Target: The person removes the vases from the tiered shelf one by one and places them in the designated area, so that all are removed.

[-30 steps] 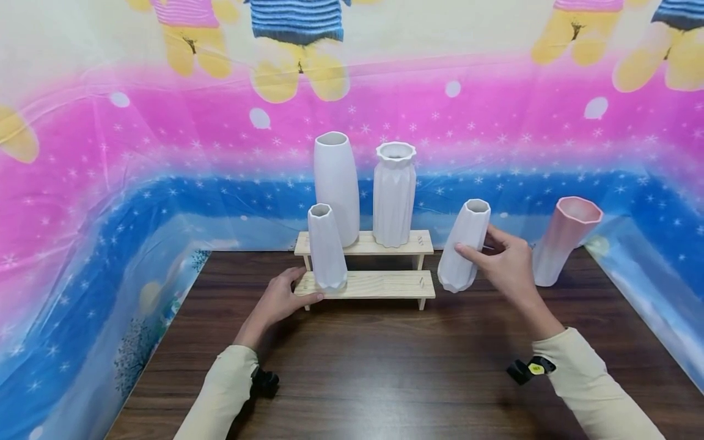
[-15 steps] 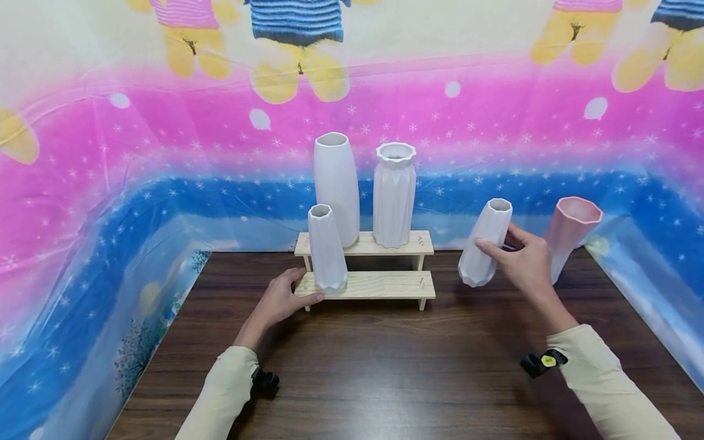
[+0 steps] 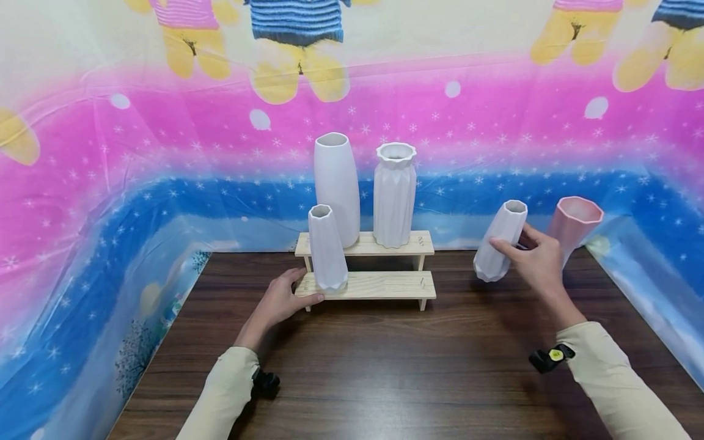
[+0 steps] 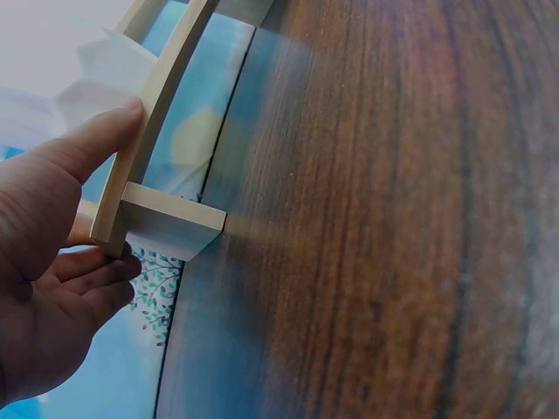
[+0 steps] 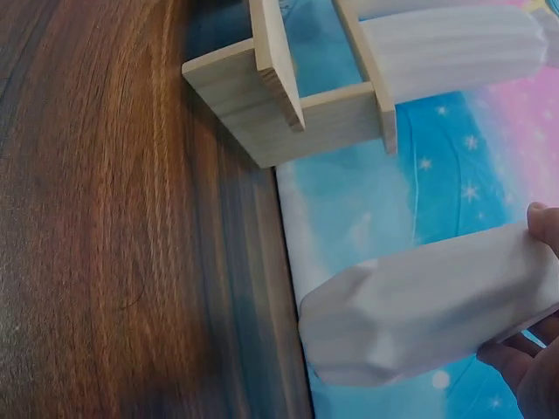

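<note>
My right hand (image 3: 536, 263) grips a small white faceted vase (image 3: 499, 241) between thumb and fingers, its top leaning right. In the right wrist view the vase (image 5: 419, 305) is held near its upper end, its base off the table. With the thumb on the front edge and fingers around the end, my left hand (image 3: 282, 296) holds the left end of the two-tier wooden stand (image 3: 385, 285). A similar faceted vase (image 3: 328, 250) stands on the lower step beside that thumb. On the upper step are a tall smooth white vase (image 3: 338, 183) and a fluted white vase (image 3: 394, 198).
A pink faceted vase (image 3: 574, 229) stands on the right of the dark wood table (image 3: 374, 366), partly hidden by my right hand. Behind the table hangs a printed cloth (image 3: 495, 153) that also runs along both sides.
My right hand has carried the white vase to the right, away from the stand and towards the pink vase. My left hand and the other vases have stayed in place.
</note>
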Demonstrator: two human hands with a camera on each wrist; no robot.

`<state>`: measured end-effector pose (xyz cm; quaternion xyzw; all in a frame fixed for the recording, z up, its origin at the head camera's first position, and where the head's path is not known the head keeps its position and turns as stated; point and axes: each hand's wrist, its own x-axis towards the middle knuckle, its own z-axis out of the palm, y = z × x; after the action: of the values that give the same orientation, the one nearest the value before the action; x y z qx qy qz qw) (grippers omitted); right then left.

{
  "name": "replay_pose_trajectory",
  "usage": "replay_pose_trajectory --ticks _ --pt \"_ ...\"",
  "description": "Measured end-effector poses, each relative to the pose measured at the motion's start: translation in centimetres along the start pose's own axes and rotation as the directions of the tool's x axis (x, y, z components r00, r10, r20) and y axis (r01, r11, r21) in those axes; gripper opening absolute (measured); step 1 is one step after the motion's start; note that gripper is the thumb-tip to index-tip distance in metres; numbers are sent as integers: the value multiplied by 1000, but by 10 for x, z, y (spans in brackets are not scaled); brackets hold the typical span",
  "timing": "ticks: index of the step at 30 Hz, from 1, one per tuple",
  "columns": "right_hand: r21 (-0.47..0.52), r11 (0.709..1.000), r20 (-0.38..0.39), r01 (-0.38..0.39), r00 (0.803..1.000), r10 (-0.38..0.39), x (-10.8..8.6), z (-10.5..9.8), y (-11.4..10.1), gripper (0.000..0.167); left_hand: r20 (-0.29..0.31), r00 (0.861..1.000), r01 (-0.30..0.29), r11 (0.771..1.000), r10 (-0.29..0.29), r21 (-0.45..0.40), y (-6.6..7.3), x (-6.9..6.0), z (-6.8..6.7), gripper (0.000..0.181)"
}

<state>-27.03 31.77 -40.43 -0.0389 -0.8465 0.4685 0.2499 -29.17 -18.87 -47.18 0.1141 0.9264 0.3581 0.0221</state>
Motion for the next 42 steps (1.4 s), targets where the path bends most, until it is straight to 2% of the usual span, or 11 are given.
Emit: replay_pose_trajectory --ticks 7,24,42 --pt "-39 999 3 -23 1000 23 5 -4 11 76 7 1000 -1 1000 1 -7 0 -1 0 99" --pt "-24 995 -31 -96 995 95 13 -7 32 81 6 1000 -4 1000 4 -5 2 -2 -1 98" --pt "-46 992 -49 -119 992 117 23 -3 45 74 8 1000 14 1000 -14 -13 3 -2 -1 99"
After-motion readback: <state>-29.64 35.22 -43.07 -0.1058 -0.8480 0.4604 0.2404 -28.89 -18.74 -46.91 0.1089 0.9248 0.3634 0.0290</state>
